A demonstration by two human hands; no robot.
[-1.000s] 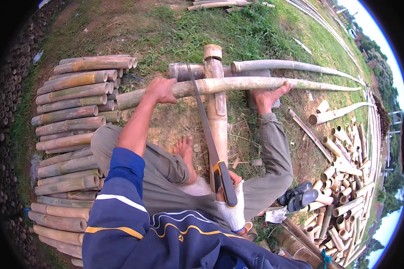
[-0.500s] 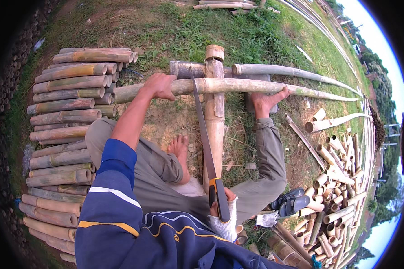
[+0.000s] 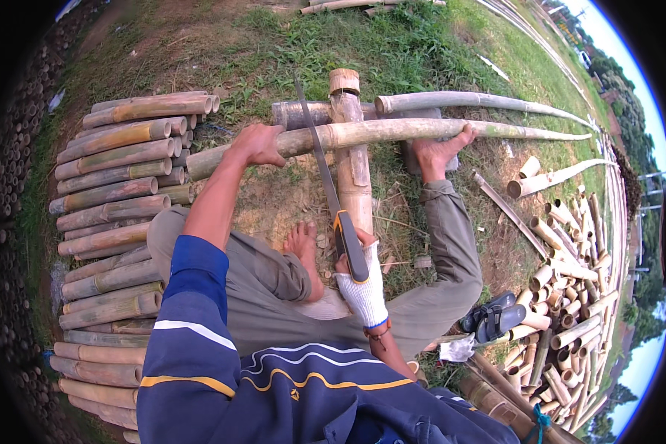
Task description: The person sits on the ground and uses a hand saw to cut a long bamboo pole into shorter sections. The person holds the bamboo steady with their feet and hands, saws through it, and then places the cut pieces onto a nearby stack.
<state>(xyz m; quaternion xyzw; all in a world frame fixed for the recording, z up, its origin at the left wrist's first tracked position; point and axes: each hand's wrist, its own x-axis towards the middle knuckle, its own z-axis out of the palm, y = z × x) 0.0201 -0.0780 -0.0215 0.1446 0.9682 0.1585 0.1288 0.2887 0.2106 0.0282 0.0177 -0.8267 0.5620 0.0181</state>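
Observation:
A long bamboo pole (image 3: 399, 129) lies crosswise in front of me over an upright bamboo post (image 3: 354, 185). My left hand (image 3: 259, 145) is closed around the pole near its left end. In my right hand (image 3: 364, 288), which wears a white knitted glove, is the orange and black handle of a hand saw (image 3: 327, 174). The saw's blade crosses the pole between my left hand and the post, its tip reaching past the far side. My bare right foot (image 3: 435, 154) presses on the pole to the right of the post.
Cut bamboo lengths (image 3: 115, 170) are stacked along the left. Another long pole (image 3: 473, 100) rests just beyond. At the right lie a heap of short bamboo offcuts (image 3: 570, 311) and dark sandals (image 3: 496, 317). My bare left foot (image 3: 303, 248) stands on the ground near the post.
My right hand has pushed the saw forward, away from my body, so more of the blade reaches past the pole. My left hand keeps its hold on the pole.

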